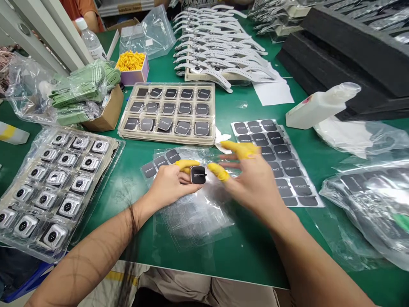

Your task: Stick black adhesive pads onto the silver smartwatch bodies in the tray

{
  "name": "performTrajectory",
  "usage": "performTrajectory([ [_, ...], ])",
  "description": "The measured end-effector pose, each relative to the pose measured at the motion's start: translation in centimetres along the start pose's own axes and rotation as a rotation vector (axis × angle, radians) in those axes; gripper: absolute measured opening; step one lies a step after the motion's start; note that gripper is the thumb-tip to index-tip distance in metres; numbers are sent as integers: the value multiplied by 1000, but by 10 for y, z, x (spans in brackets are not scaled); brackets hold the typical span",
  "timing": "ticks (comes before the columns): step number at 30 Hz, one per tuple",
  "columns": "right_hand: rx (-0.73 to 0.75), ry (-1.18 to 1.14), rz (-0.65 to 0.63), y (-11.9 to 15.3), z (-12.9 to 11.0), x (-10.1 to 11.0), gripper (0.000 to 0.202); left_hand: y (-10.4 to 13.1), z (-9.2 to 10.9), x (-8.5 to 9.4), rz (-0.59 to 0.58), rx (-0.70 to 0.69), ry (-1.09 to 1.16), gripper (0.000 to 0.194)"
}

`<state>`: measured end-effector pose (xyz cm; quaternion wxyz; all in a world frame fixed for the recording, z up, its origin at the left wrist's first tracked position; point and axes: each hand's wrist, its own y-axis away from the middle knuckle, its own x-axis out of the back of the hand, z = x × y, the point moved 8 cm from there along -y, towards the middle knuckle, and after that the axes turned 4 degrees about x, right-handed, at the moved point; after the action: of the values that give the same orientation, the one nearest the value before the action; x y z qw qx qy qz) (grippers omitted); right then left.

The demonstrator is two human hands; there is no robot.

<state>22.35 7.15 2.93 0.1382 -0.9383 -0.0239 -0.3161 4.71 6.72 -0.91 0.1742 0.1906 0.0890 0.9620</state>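
Observation:
My left hand (171,181) pinches a smartwatch case (198,175) whose dark, printed face is turned toward me. A yellow finger cot covers its index finger. To the right, my right hand (252,175) is apart from the watch, thumb and fingers spread, slightly blurred, with yellow finger cots on thumb and index finger. Nothing shows between its fingers. Beneath both hands lie clear film sheets (204,213), and a short strip of dark square stickers (160,163) is beside the left hand. A larger sheet of dark stickers (292,168) lies partly behind the right hand.
A tray of face-down watch cases (46,199) lies at left; another tray of dark-faced watches (168,139) is ahead. Behind are a box of yellow finger cots (131,62) and white-strapped watches (220,47). A white bottle (316,110) and black foam (345,55) stand right.

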Motion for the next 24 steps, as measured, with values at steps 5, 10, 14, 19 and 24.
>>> performTrajectory([
  [5, 654, 323, -240, 13, -36, -21, 66, -2, -9, 1, -4, 37, 211, 58],
  [10, 510, 504, -246, 9, -14, -34, 59, -4, -16, 3, 12, 91, 379, 63],
  [14, 591, 469, -307, 13, -20, -37, 62, -4, -16, 4, 13, 66, 425, 63],
  [19, 515, 497, -204, 10, -19, -34, 42, -4, -17, 5, 45, 54, 432, 63],
  [24, 359, 216, 16, 7, -19, -24, 45, -1, -15, 6, 54, 49, 345, 61],
])
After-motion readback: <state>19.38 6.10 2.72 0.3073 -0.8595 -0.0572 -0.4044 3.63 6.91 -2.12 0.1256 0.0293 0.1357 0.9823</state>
